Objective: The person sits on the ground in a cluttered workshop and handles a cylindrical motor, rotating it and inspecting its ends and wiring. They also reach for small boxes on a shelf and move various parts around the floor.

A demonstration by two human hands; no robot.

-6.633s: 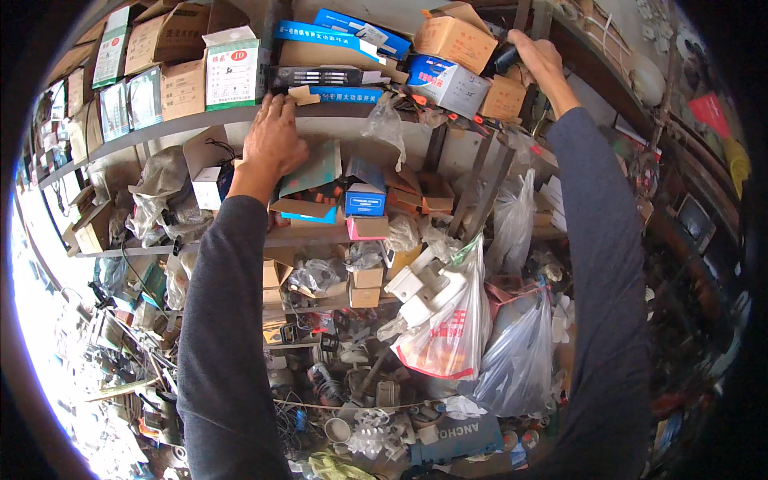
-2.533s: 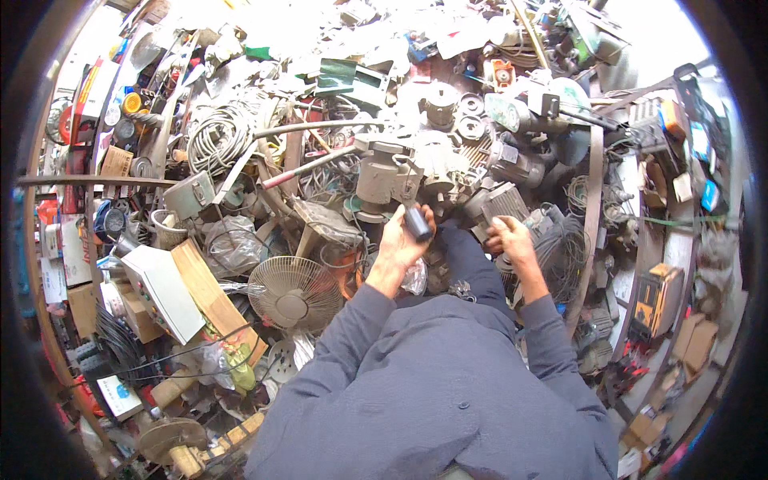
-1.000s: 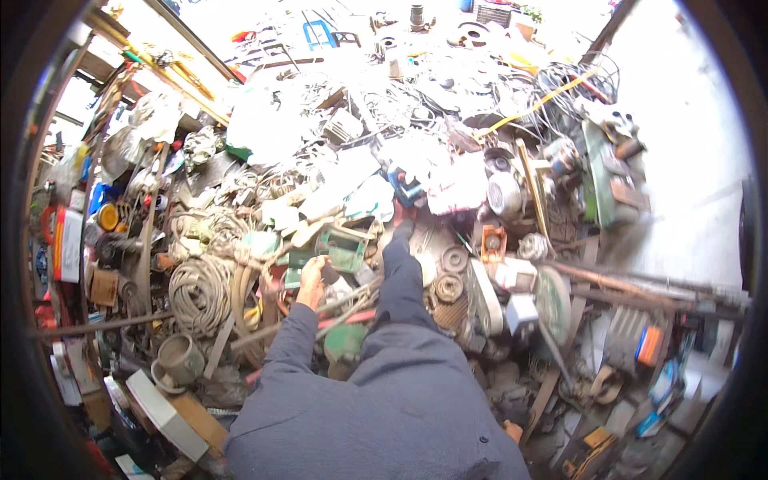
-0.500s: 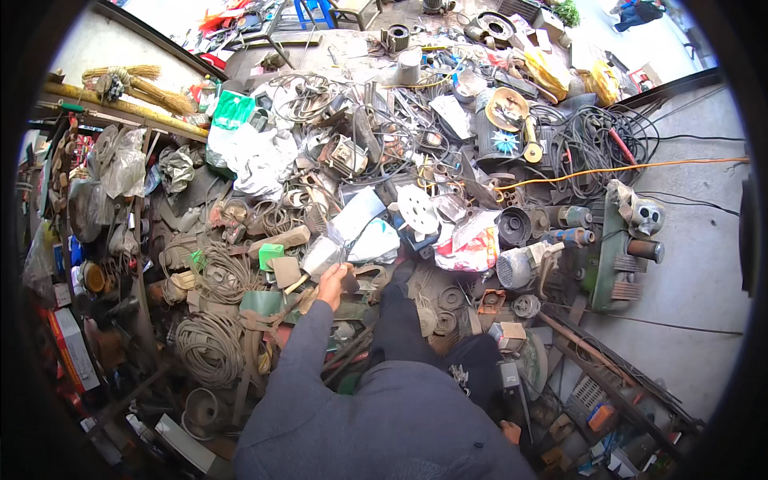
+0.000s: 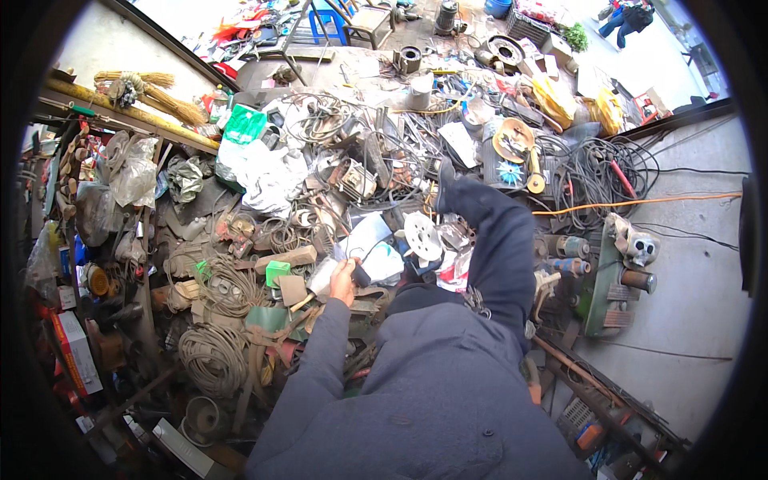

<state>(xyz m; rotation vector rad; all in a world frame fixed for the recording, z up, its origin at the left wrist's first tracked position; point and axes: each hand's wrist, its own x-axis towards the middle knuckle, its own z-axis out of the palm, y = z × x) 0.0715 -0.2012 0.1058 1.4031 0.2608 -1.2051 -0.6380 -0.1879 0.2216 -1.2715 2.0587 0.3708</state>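
My left hand [image 5: 342, 282] is closed around a small dark piece [image 5: 362, 277] whose kind I cannot make out. Crumpled white plastic bags [image 5: 382, 262] lie just beyond it. Beside the wrist are a wooden handle [image 5: 302, 302] and a brown block [image 5: 293, 290], with a bright green box [image 5: 277, 273] farther left. Of my right hand [image 5: 534, 393], only a sliver shows low beside my hip; its fingers are hidden. My dark-trousered leg [image 5: 504, 248] stretches forward over the scrap, its shoe [image 5: 446, 186] near the motor parts.
Coils of old rope or cable [image 5: 212, 358] lie at left, below a yellow rail [image 5: 132, 110] with straw brooms. A white perforated disc [image 5: 422, 238] sits ahead. On the right stand a green machine [image 5: 606, 292] and tangled black cables [image 5: 600, 156]. A person [image 5: 628, 20] is far off.
My leg has swung forward and right over the pile. The left hand has moved slightly right, still holding the dark piece. My right hand has become mostly hidden.
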